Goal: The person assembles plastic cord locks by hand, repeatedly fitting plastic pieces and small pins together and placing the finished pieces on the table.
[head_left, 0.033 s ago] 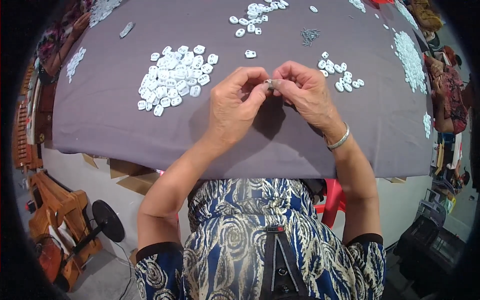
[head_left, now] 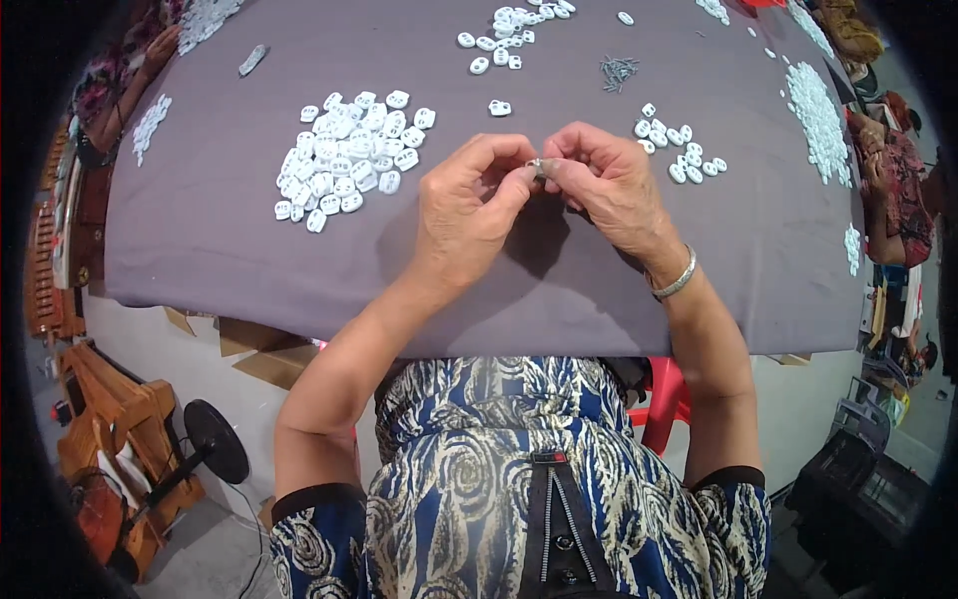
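Above the grey cloth, my left hand [head_left: 464, 205] and my right hand [head_left: 614, 190] meet fingertip to fingertip. Both are closed in a pinch on a small whitish piece [head_left: 538, 164], mostly covered by the fingers, so its kind cannot be made out. Left of my left hand lies a heap of white plastic pieces with two holes, like cord locks [head_left: 344, 150]. Just beyond my fingers sits a single white piece [head_left: 499, 108]. To the right of my right hand are scattered smaller white oval pieces [head_left: 689, 155]. A little pile of thin grey springs or pins [head_left: 619, 72] lies farther off.
More white pieces [head_left: 514, 25] lie at the far middle, with larger heaps [head_left: 818, 120] along the right side. A small grey-white object [head_left: 253, 60] rests far left. Other people's hands [head_left: 165, 45] show at the left edge; another person [head_left: 893, 190] sits at the right.
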The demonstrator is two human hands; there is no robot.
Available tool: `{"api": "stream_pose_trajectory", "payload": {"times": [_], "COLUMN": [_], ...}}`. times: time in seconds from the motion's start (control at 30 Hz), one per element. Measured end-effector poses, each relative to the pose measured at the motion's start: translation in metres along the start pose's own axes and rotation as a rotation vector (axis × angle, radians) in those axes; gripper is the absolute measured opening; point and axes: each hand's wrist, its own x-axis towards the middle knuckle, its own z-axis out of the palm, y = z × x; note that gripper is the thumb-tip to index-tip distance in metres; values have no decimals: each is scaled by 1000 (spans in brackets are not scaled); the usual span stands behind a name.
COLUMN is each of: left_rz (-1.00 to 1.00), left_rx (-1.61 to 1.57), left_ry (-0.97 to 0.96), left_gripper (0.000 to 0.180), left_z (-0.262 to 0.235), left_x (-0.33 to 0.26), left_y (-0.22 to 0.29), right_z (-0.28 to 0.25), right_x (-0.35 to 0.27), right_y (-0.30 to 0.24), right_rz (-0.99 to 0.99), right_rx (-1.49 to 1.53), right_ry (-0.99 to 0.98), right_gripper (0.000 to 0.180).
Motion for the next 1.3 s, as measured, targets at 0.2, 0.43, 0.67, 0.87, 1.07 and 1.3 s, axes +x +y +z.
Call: {"api": "stream_pose_trajectory", "payload": {"times": [0.2, 0.43, 0.67, 0.87, 1.07, 1.3], "left_rz": [-114, -198, -210, -223, -248, -241], "left_rx": [-52, -174, -194, -158, -166, -156], "left_ry": [-46, -50, -45, -55, -62, -80], "left_gripper": [13, 15, 13, 14, 14, 16], "left_z": [-4, -7, -7, -5, -7, -6], "left_x": [-1, 0, 3, 1, -2, 0], "left_y": [7, 9, 12, 9, 9, 10], "right_z": [6, 2, -78, -105, -100, -92], "right_x": [-4, -2, 34, 61, 71, 63], "right_y": [5, 5, 6, 15, 22, 17], "right_rz": [-9, -18, -184, -175, -120, -54], "right_rx": [87, -4, -681, -932, -934, -842], "right_ry": [17, 15, 470, 313, 268, 228], "right_gripper": [5, 7, 15, 19, 19, 15]}}
